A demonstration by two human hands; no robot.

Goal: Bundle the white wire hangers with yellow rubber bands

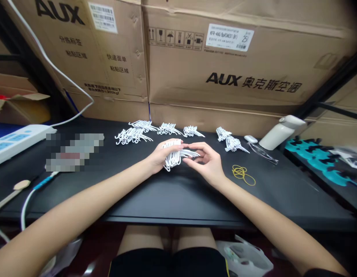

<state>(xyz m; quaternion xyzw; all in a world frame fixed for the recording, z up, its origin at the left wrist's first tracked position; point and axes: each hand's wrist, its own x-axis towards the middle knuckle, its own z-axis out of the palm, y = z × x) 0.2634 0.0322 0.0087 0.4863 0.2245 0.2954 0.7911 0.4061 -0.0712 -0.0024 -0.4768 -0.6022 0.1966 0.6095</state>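
Note:
A bundle of white hooks (172,158), bent at one end and straight at the other, is held above the black tabletop. My left hand (159,156) grips the bent ends, its thumb laid over the top. From the other side, my right hand (206,159) curls its fingers and thumb about the straight ends; its index fingertip is close to my left fingers. Behind my hands lie more white hooks in piles: a large one at the left (132,134), smaller ones in the middle (167,128) and others at the right (232,143). Yellow rubber bands (241,175) lie right of my right hand.
Large cardboard boxes (181,77) wall off the back of the black table (167,200). A white bottle (279,132) and glasses (265,154) are at the right, near teal objects (314,157). A power strip (17,140) and cables (31,192) are at the left.

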